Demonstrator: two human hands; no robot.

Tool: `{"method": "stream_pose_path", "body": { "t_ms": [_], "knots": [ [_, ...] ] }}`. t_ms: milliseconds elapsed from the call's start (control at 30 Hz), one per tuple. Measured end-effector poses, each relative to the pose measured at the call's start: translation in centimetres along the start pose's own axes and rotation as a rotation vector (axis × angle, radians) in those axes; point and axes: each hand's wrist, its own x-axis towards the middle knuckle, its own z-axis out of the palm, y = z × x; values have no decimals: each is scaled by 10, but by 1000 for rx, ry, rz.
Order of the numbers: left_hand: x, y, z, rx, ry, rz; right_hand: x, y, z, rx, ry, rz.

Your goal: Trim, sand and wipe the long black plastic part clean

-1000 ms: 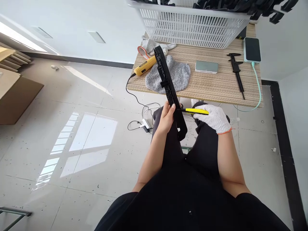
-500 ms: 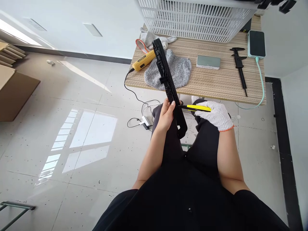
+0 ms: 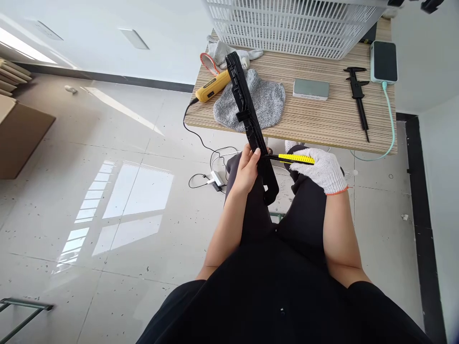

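Tool (image 3: 296, 159), gripped by the curled right hand (image 3: 321, 171), pointed crosswise from right of the long black part (image 3: 252, 130), the left hand (image 3: 246, 174) clasping that part's lower half.

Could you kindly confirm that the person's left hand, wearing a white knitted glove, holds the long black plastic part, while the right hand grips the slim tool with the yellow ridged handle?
Not quite: the left hand is bare, as the head view shows. It does hold the long black plastic part, and the right hand grips the slim tool with the yellow ridged handle.
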Motion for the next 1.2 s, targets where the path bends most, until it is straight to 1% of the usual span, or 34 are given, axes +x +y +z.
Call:
{"method": "stream_pose_path", "body": {
  "t_ms": [233, 400, 567, 767, 933, 1067, 1200],
  "knots": [
    [0, 0, -1, -12, 12, -8, -2, -2, -5, 78, -2, 7],
    [0, -1, 0, -16, 76, 12, -3, -7, -6, 28, -3, 5],
    [0, -1, 1, -45, 94, 30, -1, -10, -4, -87, -31, -2],
    [-1, 0, 1, -84, 104, 56, 2, -7, -1, -94, -23, 14],
    [0, 2, 1, -99, 108, 20, 2, -8, 1, -137, -2, -3],
    [0, 3, 1, -114, 89, 9, 2, -10, 1, -114, 1, -3],
    [-1, 4, 2, -107, 96, -10, 2, -8, 1, -111, 5, -5]
  ]
}}
